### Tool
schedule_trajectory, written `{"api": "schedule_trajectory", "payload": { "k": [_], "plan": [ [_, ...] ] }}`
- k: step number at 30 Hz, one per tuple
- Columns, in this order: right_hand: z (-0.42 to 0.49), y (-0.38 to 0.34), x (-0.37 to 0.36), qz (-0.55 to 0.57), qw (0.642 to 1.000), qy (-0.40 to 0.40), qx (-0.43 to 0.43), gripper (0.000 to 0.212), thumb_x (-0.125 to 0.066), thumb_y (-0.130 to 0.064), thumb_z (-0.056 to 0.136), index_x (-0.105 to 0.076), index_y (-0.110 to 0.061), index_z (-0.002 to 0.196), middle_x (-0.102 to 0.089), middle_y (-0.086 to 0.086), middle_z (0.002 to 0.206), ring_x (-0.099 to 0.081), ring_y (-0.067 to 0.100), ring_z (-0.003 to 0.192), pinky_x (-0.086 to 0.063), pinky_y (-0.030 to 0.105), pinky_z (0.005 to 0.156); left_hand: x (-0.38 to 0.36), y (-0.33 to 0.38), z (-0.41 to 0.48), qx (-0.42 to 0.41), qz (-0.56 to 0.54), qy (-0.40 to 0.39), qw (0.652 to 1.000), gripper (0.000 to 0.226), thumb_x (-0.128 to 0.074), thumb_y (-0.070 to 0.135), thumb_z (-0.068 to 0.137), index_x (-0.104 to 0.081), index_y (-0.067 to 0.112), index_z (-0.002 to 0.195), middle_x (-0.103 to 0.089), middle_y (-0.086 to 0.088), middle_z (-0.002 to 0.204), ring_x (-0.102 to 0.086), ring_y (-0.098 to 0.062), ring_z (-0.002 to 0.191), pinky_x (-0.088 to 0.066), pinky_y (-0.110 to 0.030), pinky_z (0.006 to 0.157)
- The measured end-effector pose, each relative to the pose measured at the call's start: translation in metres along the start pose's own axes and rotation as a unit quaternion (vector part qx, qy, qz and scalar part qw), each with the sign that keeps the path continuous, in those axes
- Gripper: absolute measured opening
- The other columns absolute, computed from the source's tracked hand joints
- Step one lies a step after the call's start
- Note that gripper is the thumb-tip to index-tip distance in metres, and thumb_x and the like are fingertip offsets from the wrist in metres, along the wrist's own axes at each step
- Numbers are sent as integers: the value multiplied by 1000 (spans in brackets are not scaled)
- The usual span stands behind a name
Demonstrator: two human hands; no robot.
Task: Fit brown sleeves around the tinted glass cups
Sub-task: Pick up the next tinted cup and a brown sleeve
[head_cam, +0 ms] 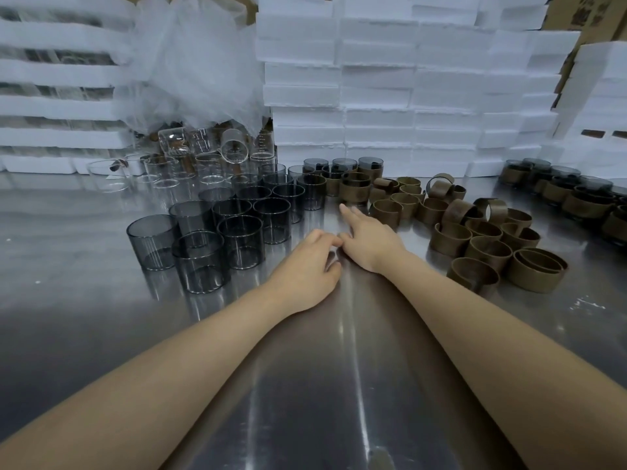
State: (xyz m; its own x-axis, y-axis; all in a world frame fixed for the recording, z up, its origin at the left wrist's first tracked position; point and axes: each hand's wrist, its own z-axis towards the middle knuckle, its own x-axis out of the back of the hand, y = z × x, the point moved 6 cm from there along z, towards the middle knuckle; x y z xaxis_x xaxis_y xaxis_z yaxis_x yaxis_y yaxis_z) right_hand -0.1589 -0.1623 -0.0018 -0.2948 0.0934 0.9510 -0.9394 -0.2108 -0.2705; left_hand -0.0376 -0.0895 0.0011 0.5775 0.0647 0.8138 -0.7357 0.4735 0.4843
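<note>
Filling the back: white foam stacks (407, 79). Steel table (339, 368) carries tinted glass cups (241, 232) on the left and loose brown sleeves (451, 239) on the right, groups apart. Both hands sit between them, empty: left hand (305, 273) loosely curled, right hand (368, 240) flat with forefinger stretched forward.

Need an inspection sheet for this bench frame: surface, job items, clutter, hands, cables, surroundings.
Surface: reflective metal table.
Job's things: bare tinted glass cups grouped left; loose brown sleeves heaped right; sleeved cups far right.
Clutter: clear glass cups and plastic wrap, back left.
Hands: left hand loosely curled, right hand flat with forefinger extended; both empty, side by side.
Cables: nothing seen.
Surroundings: stacked white foam trays behind; cardboard boxes top right.
</note>
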Motion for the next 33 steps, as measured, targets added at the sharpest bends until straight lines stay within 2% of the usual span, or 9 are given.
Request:
{"api": "schedule_trajectory", "payload": {
  "k": [2, 5, 10, 15, 18, 20, 25, 30, 33],
  "plan": [
    [4, -1, -1, -9, 1000, 11, 4, 56, -36, -33, 97, -27, -23, 152, -33, 8, 155, -32, 28, 140, -32, 42, 105, 0, -1, 1, 4, 1, 0, 1000, 38, -51, 21, 97, -49, 13, 135, -46, -1, 133, -50, -15, 118, -40, -31, 100],
    [5, -4, 0, -18, 999, 35, 25, 39, -38, -29, 96, -56, -14, 127, -55, 10, 130, -48, 32, 123, -38, 40, 89, -1, -2, 3, 3, 4, 0, 1000, 38, -51, 21, 97, -49, 13, 134, -46, -1, 132, -49, -14, 120, -40, -28, 99],
    [17, -10, 4, 17, 997, 75, 21, 29, -45, -16, 94, -63, -4, 113, -61, 17, 117, -54, 34, 112, -46, 42, 91, -5, 4, 6, 16, 15, 9, 1000, 36, -47, 19, 97, -49, 11, 132, -49, -6, 130, -50, -23, 117, -41, -39, 100],
    [48, -29, 3, 38, 995, 95, 9, 48, -41, -1, 92, -42, -7, 140, -61, 19, 114, -58, 34, 102, -43, 36, 74, -6, 3, 7, 17, 7, 14, 1000, 43, -48, 19, 96, -44, 11, 138, -46, -6, 133, -46, -22, 122, -39, -37, 104],
    [65, -36, 1, 30, 996, 84, 16, 78, -40, 6, 90, -5, -21, 155, -61, 14, 92, -56, 28, 77, -42, 38, 64, -7, 2, 7, 13, 4, 16, 1000, 44, -50, 19, 94, -44, 10, 138, -47, -6, 132, -47, -22, 121, -41, -39, 103],
    [74, -38, -1, 17, 995, 97, 26, 83, -42, 3, 93, 4, -29, 154, -57, 9, 77, -53, 24, 66, -47, 38, 62, -8, 2, 8, 8, 7, 17, 1000, 48, -50, 19, 94, -41, 10, 141, -47, -6, 133, -47, -23, 122, -41, -39, 104],
    [78, -32, 2, 35, 986, 161, 31, 37, -43, -21, 102, -37, -16, 138, -64, 12, 94, -60, 35, 91, -39, 37, 66, -6, -2, 10, -2, 3, 19, 1000, 48, -52, 19, 93, -43, 11, 139, -47, -6, 133, -47, -23, 122, -40, -37, 103],
    [53, -27, 8, 30, 985, 172, -5, 26, -45, -24, 102, -43, -4, 118, -63, 23, 106, -59, 43, 97, -37, 39, 68, 0, -7, 10, 29, -22, 24, 999, 44, -49, 15, 93, -46, 9, 137, -47, -7, 135, -47, -22, 123, -36, -25, 98],
    [25, -26, 12, 48, 983, 176, -6, 25, -45, -24, 102, -44, -4, 116, -64, 24, 105, -59, 43, 97, -38, 39, 68, 9, -7, 9, 71, -85, 45, 993, 34, -49, 15, 97, -52, 11, 130, -56, -8, 124, -53, -23, 116, -38, -24, 95]
  ]
}}
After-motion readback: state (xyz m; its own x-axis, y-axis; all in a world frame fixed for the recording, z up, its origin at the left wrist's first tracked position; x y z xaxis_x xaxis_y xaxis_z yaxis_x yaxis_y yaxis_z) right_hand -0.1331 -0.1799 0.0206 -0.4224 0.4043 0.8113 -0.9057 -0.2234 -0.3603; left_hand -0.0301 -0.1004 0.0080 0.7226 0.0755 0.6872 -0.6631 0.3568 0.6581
